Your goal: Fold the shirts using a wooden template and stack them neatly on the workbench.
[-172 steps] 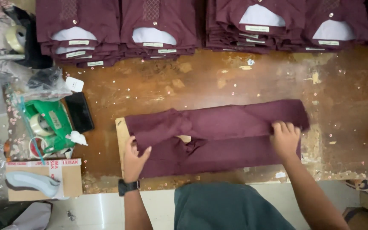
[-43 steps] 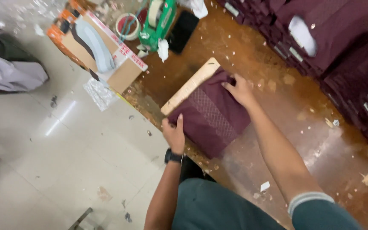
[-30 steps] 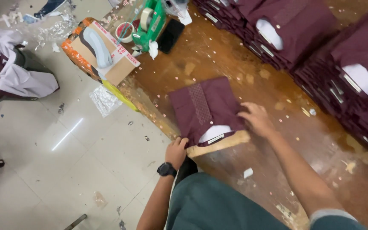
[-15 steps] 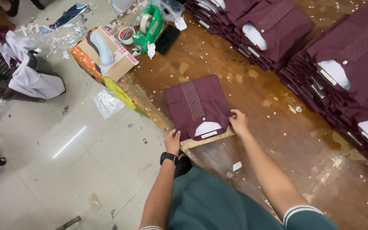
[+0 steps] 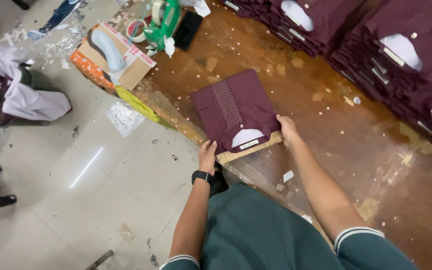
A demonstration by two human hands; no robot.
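Both hands are gripping the folded maroon shirt [image 5: 233,110] by its near corners, left hand [image 5: 207,156] and right hand [image 5: 288,131]; it is probably best kept flat on its board [image 5: 256,148].

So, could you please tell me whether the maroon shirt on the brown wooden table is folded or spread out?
Folded: the maroon shirt is a compact rectangle, collar showing, gripped by the left hand and right hand.

Even indoor light, floor glare, slightly soft.
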